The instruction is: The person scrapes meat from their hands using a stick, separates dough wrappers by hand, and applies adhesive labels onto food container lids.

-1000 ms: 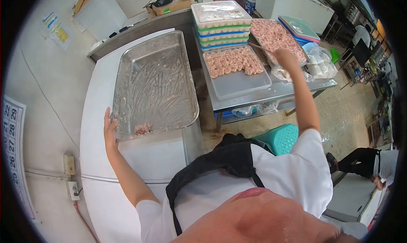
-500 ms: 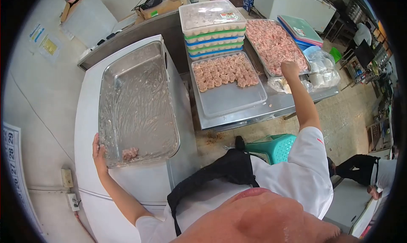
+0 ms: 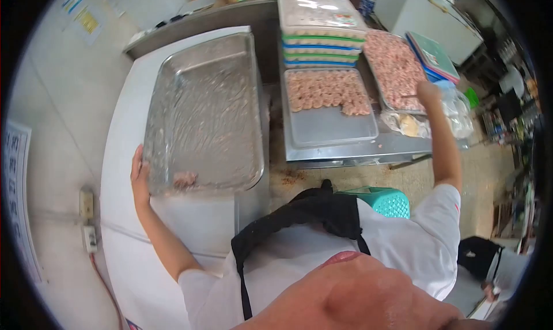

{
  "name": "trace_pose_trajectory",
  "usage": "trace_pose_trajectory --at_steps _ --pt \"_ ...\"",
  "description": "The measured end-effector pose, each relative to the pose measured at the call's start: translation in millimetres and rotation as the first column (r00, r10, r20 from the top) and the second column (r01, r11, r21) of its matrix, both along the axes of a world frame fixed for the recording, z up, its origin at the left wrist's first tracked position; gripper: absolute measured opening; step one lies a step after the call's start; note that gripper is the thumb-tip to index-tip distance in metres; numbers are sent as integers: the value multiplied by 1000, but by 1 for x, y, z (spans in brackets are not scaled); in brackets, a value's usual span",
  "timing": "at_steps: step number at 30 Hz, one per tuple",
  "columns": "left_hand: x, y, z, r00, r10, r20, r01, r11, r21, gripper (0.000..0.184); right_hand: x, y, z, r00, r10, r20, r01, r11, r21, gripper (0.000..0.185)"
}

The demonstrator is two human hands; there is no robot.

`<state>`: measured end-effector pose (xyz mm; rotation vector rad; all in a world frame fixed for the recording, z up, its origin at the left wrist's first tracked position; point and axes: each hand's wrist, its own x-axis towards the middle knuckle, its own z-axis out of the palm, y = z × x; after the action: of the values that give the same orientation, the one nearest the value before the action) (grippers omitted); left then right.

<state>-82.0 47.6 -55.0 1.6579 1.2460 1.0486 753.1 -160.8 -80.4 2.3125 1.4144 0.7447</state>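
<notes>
My left hand (image 3: 139, 171) rests against the lower left edge of a large metal tray (image 3: 207, 122), its fingers apart. Smears coat the tray, and a small lump of minced meat (image 3: 185, 179) lies near its bottom edge. My right hand (image 3: 428, 93) is closed on a thin utensil (image 3: 409, 96), over the right edge of a second tray full of minced meat (image 3: 391, 65). Between the two metal trays is a plastic tray (image 3: 331, 128) whose upper part holds rows of meat portions (image 3: 325, 91).
Stacked lidded containers (image 3: 321, 19) stand behind the plastic tray. Coloured lids (image 3: 435, 59) and plastic bags (image 3: 458, 114) lie at the right of the metal table (image 3: 345, 151). A green stool (image 3: 386, 202) is below. Another person (image 3: 489, 261) is at the lower right.
The view has shifted. My right hand has moved from the upper left part of the meat tray to its lower right edge. My left hand has stayed at the large tray's edge.
</notes>
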Motion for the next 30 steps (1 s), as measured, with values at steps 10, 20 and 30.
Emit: trace_pose_trajectory --at_steps 10,20,30 --pt "-10 7 -11 998 65 -4 -65 998 -6 53 -284 78 79 267 419 -868 -199 905 376 36" --pt "-18 18 -27 991 124 43 -113 975 -192 54 -425 173 -24 -289 564 -774 70 818 570 37" --pt "59 -37 43 944 156 291 -150 988 -43 67 -348 168 54 -484 617 -621 101 744 660 20"
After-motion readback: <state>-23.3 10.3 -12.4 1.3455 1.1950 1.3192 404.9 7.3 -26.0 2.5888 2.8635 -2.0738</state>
